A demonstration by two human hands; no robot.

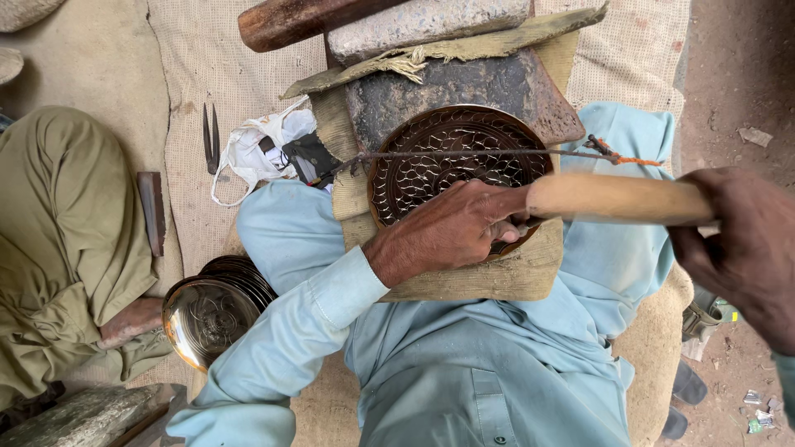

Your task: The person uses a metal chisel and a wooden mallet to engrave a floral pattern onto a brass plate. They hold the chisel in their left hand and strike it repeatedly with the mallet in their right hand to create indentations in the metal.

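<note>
Pale blue long-sleeved buttoned shirt, matching loose trousers, bare hands.

Soft, even daylight lit the scene — no hard shadows, only faint ones under the left hand. A glint showed on the stacked metal plates. The right hand was blurred; the edges bowed slightly.

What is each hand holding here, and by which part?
The right hand grips a wooden mallet handle at its near end. The left hand rests on the engraved round plate; any tool in its fingers is hidden.
</note>
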